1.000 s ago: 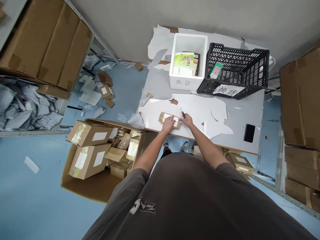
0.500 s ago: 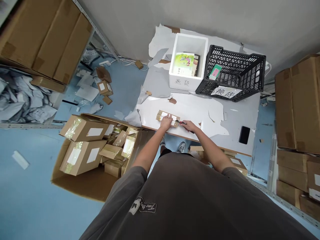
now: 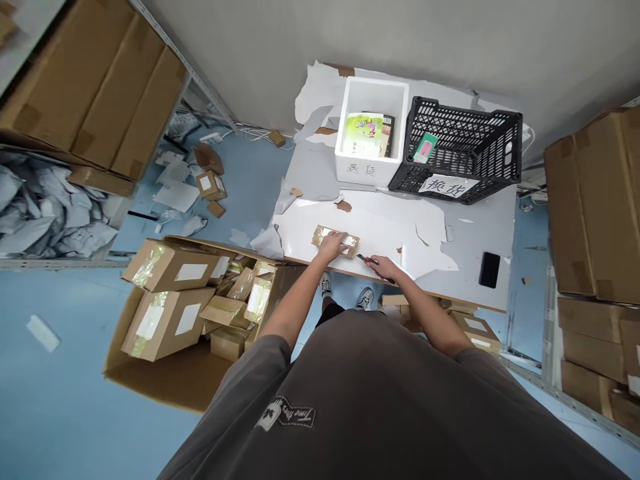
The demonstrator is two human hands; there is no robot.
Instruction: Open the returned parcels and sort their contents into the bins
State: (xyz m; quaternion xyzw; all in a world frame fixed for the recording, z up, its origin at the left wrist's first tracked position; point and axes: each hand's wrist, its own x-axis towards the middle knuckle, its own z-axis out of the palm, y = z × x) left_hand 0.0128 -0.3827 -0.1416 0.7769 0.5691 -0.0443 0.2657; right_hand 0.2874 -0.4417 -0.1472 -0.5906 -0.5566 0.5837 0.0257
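A small flat cardboard box (image 3: 353, 245) with clear tape and a white label lies at the front of the table. My left hand (image 3: 332, 245) grips it from above, fingers across its top. Just right of the box, my right hand (image 3: 384, 267) is closed around a red and black utility knife (image 3: 370, 260). The knife's blade points left toward the box's right end, with a small gap between them. Part of the label is hidden under my left hand.
Behind stand a white foam bin (image 3: 370, 172) with books and a black crate (image 3: 495, 180). A phone (image 3: 489, 270) lies at the right. Torn white paper covers the table (image 3: 310, 177). A large carton (image 3: 150, 383) of boxes sits left; shelves (image 3: 555, 347) flank the right.
My right hand and the knife have drawn back to the right and down, off the box's right end. My left hand stays on the box, its fingers less spread.
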